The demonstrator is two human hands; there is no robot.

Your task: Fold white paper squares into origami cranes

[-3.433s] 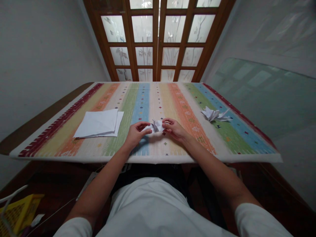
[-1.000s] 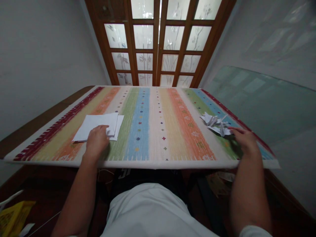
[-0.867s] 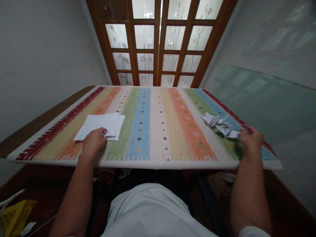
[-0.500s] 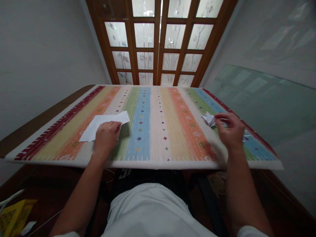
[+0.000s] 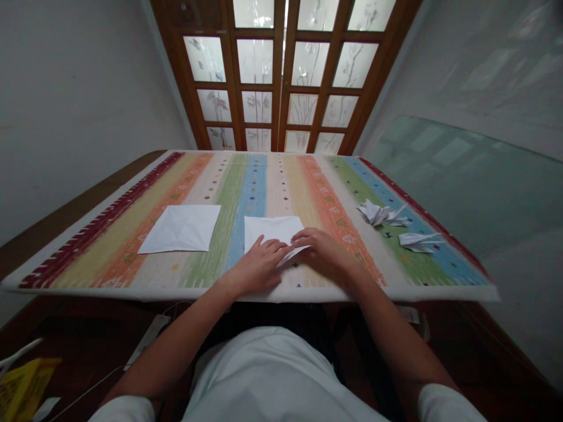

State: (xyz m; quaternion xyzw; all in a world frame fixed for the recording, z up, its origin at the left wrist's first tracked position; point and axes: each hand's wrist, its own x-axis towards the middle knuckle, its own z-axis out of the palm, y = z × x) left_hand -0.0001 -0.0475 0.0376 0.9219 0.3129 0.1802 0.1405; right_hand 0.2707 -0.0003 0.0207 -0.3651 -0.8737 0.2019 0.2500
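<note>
The left hand (image 5: 259, 266) lies across the near edge of a square white sheet of paper (image 5: 270, 227), fingers slightly apart and reaching toward a raised flap (image 5: 295, 254) at the sheet's near right corner; whether they pinch it or only rest there, I cannot tell. The right hand (image 5: 323, 249) meets the same corner from the other side, its fingers narrowed together and bent over the flap; its thumb is hidden, so I cannot tell how firmly it grips. The sheet lies on the tabletop just beyond both hands, its far part flat and uncovered. Well to the left of the left hand lies more square white paper (image 5: 182, 227); how many sheets, the view does not show. To the right of the right hand, well apart from it, sits an origami crane (image 5: 417, 241) with a thin pointed end directed away from that hand. Slightly farther out, other folded paper figures (image 5: 376, 213) lie bunched together. Beneath both hands and all the paper spreads a striped tablecloth (image 5: 281, 187), and far ahead of the hands stands a wooden door with glass panes (image 5: 281, 88).
</note>
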